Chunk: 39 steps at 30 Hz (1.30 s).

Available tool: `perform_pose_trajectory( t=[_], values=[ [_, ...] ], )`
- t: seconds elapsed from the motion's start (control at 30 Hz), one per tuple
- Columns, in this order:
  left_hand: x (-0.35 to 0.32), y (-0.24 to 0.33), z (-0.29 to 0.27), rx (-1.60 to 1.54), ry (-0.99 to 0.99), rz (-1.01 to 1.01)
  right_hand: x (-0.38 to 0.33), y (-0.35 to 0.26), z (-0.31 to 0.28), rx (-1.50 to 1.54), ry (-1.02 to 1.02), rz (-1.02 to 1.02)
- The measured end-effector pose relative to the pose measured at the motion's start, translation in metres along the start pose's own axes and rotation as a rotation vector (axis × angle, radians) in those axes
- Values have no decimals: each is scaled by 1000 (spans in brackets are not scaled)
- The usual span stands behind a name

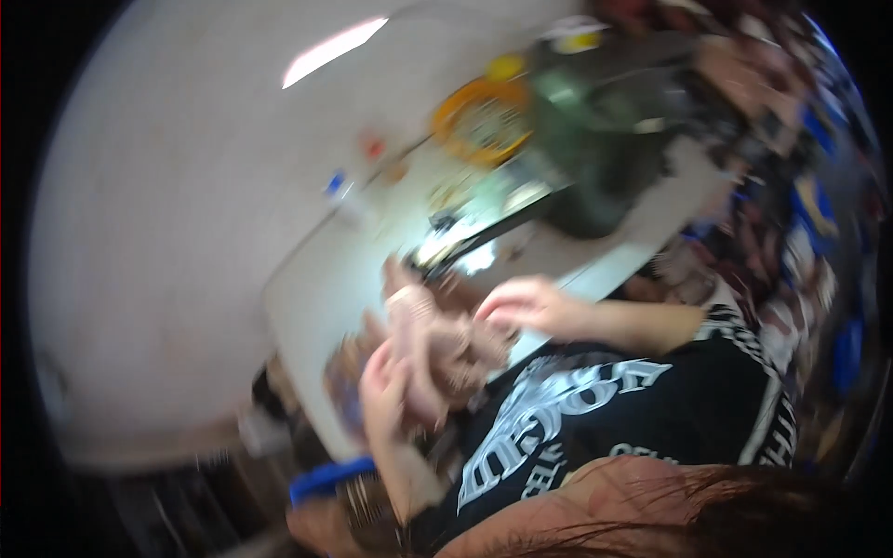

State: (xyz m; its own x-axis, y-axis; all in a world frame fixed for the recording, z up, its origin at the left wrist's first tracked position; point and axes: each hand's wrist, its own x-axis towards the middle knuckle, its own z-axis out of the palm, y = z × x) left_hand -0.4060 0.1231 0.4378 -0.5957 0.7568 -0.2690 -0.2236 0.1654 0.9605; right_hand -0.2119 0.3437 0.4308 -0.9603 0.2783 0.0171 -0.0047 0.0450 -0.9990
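Observation:
A bunched pile of pinkish-beige cloth [419, 349] lies at the near left part of the white table. My left hand [381, 386] is closed around the cloth's left side, with a long fold running up past the fingers. At the cloth's right edge, my right hand [530, 307] has its fingers curled together, with the tips against the cloth. Just beyond the cloth is the brightly lit working end of what looks like a sewing machine [437, 256]. Motion blur hides the finer detail of the fingertips and the cloth's edges.
A large dark green body [595, 121] rises at the table's far right. Behind it sits an orange round basket [442, 121]. A blue-capped white bottle [346, 191] stands near the back edge of the white table [302, 307]. Heaped dark and pinkish cloths [744, 195] fill the right side.

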Motion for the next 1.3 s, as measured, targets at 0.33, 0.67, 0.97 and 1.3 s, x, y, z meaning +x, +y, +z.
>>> perform_pose_trajectory(
  t=[0.33, 0.67, 0.97, 1.3],
  values=[
    [65, -109, -34, 501, 625, 447, -1, 5, 42, 176, -186, 83],
    [30, -73, -15, 58, 718, 435, 6, 21, 53, 208, -100, -37],
    [2, -50, 23, 134, 574, 345, 6, 29, 55, 311, -48, -28],
    [-3, -48, 40, -89, 445, 316, 0, 26, 55, 397, -103, -71]
  ],
)
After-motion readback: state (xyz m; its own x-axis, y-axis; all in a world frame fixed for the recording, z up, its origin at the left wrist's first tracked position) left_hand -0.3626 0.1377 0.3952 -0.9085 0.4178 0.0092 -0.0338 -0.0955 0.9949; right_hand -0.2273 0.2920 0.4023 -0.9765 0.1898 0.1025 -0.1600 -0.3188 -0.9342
